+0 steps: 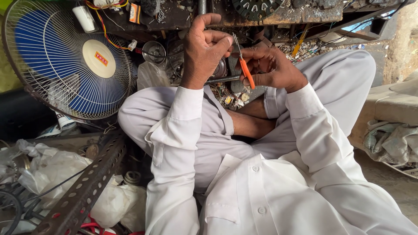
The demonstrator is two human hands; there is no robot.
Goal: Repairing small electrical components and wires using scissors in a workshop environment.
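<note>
I sit cross-legged in white clothes. My right hand [272, 67] grips small orange-handled scissors [245, 69], their thin blades pointing up toward my left hand [203, 48]. My left hand is raised with fingers curled, pinching something thin at the fingertips right by the blade tips; what it pinches is too small to make out. Under both hands lies a dark round motor part [220, 69] with a metal shaft [222, 79] sticking out.
A blue-bladed fan [65, 56] in a wire guard leans at upper left. A perforated metal angle bar [87, 182] and crumpled plastic bags [52, 167] lie at lower left. Wires and small parts litter a low bench [278, 17] ahead. Folded cloth [387, 139] sits at right.
</note>
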